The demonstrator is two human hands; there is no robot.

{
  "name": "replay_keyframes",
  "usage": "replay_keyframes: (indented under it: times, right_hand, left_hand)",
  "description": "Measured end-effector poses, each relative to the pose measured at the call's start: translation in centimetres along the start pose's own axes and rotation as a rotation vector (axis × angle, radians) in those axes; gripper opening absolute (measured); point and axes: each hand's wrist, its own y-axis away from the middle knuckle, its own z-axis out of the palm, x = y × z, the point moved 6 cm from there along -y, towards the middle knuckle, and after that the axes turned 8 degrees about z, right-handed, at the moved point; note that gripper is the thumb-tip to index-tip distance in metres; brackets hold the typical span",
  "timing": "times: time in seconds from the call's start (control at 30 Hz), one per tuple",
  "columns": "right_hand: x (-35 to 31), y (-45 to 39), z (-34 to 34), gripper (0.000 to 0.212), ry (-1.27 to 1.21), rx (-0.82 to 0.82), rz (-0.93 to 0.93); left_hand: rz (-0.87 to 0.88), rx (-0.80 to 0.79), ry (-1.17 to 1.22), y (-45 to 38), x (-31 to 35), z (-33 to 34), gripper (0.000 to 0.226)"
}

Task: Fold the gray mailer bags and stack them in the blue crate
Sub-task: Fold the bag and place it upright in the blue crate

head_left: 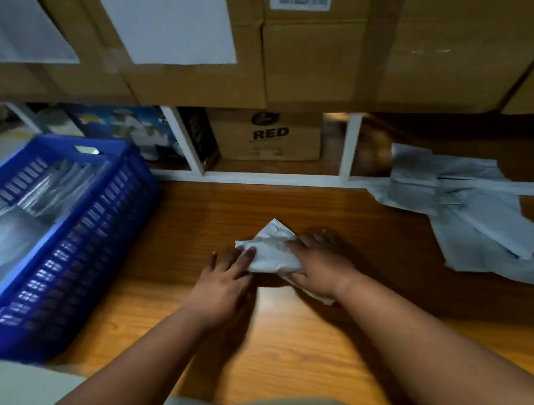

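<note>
From the head camera we had both hands down on the wooden table [281,345], working one gray mailer bag [270,253]. The bag was already bunched into a small, creased packet lying on the tabletop, caught between the two hands.

Our right hand [318,266] lay over the right part of the packet, palm down, fingers spread forward across the plastic and the thumb tucked round the near edge, so we were grasping the bag there. A corner of the mailer poked out beneath that wrist, on the near side.

Our left hand [222,281] sat just left of it, fingers straight and relaxed, the fingertips touching the packet's left edge; nothing was pinched on that side, the hand was simply flat and released.

Well off to the left of the left hand stood the blue crate [75,252], its slotted wall facing us, and inside it we could make out gray, shiny bags already lying there, though the blur kept us from counting them.

Beyond and to the right of the right hand, well apart from it, a loose pile of unfolded gray mailers [467,213] sprawled over the far table edge.

Straight ahead past both hands ran a white shelf frame [347,144] holding a brown carton printed RED [268,136], and above that, a wall of large cardboard boxes [317,54] with white paper sheets stuck on.
</note>
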Motion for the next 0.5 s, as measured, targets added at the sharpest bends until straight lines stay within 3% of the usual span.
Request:
replay_keyframes:
  times: [0.17,0.27,0.4,0.5]
  right_hand:
    - [-6.6,-0.2,2.0,0.071,0.085,0.025,-0.119]
    - [-9.4,-0.7,2.4,0.071,0.126,0.021,-0.144]
    - [-11.7,-1.0,2.1,0.071,0.145,0.015,-0.148]
    - [-12.5,-0.3,2.6,0.074,0.181,0.001,-0.134]
  left_hand:
    - [-0.006,0.148,0.044,5.0,-2.7,1.1,0.045]
    - [-0.066,0.208,0.101,6.1,-4.7,1.0,0.056]
    - [-0.085,0.181,0.105,5.7,-6.7,0.4,0.082]
    - [-0.034,0.106,0.117,5.1,-7.4,0.7,0.075]
